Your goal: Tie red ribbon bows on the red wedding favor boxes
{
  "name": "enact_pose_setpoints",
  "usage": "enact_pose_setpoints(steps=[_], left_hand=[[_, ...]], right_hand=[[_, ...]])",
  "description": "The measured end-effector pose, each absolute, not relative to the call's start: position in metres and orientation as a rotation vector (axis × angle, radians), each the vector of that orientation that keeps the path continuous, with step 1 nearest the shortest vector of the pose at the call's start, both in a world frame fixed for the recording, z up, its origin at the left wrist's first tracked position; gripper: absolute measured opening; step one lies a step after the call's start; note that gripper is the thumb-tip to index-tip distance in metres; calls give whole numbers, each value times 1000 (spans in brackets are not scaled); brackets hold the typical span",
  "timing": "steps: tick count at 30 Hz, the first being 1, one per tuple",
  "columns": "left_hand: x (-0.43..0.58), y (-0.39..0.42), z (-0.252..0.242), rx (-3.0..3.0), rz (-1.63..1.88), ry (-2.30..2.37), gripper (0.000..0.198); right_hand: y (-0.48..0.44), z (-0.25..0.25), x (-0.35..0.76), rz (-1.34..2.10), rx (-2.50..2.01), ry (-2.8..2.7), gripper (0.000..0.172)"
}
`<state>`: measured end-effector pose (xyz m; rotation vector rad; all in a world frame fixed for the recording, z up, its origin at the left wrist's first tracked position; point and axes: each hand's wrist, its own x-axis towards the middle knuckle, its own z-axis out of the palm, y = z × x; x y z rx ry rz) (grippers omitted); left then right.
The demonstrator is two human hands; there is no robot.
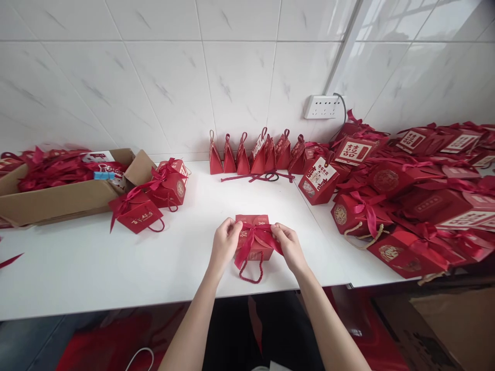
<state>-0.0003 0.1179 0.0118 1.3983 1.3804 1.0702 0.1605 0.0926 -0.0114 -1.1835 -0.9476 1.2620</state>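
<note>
A small red gift box (253, 255) with gold print lies on the white table in front of me, its twisted cord handle (251, 281) hanging toward the near edge. Across its top runs a red ribbon (253, 237) tied in a bow. My left hand (227, 239) pinches the ribbon at the box's left side, thumb against the fingers. On the other side my right hand (288, 246) grips the ribbon's right loop, with a tail hanging below. Both hands are closed, and the box sits between them.
Left stands an open cardboard box (58, 201) of red ribbons, with two red gift boxes (141, 214) beside it. Several triangular red boxes (243, 157) line the wall. Many finished-looking boxes (421, 180) are heaped at right. A power strip (323, 107) is on the wall.
</note>
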Motion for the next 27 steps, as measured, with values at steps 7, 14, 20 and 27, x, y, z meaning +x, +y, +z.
enact_pose_setpoints(steps=[7,14,20,27], left_hand=[[6,115,3,1270,1168,1381,35],[10,111,1,1239,1207,1384,34],[10,109,0,1221,1194,1370,35],[-4,114,13,1376,995,1360,45]], right_hand=[[93,-24,154,1281,-1074,-782,39],[93,-25,150,1296,-1049,-664,38],[91,-29,151,1289,-1062,-681,39],[78,-16,173,1285,-1183,-1079,49]])
